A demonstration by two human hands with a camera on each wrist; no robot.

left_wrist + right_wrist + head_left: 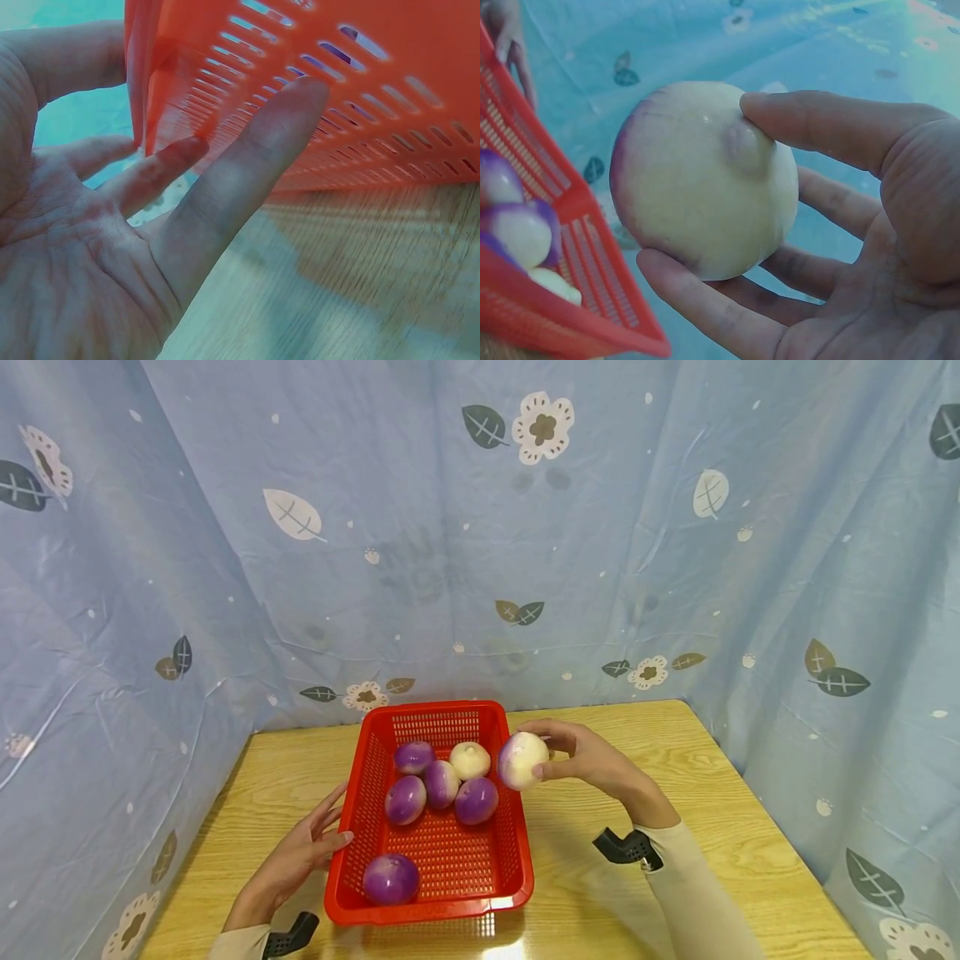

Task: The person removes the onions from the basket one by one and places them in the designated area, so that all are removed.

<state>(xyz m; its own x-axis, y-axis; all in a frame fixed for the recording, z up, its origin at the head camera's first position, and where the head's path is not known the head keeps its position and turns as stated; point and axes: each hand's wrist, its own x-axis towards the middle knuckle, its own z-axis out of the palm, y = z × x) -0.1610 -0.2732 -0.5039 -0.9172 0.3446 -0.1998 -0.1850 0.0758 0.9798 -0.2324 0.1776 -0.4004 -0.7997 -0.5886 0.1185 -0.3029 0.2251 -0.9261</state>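
My right hand [592,760] holds a purple-and-white turnip [522,761] beside the right rim of a red plastic basket [450,910]. In the right wrist view, the thumb and fingers close around the turnip [697,180], its pale side with a small round nub facing the camera. My left hand [296,852] grips the basket's left rim, thumb over the edge. The left wrist view shows its other fingers [232,172] against the slotted outer wall. Inside the basket, several turnips cluster toward the back, among them a mostly white one [470,761]; a purple one [391,879] lies at the front left corner.
The basket stands on a light wood-grain table [622,860]. A blue curtain [420,527] printed with leaves and flowers hangs behind the table and along both sides. Each wrist wears a black mount, the right mount [628,848] lying over the sleeve cuff.
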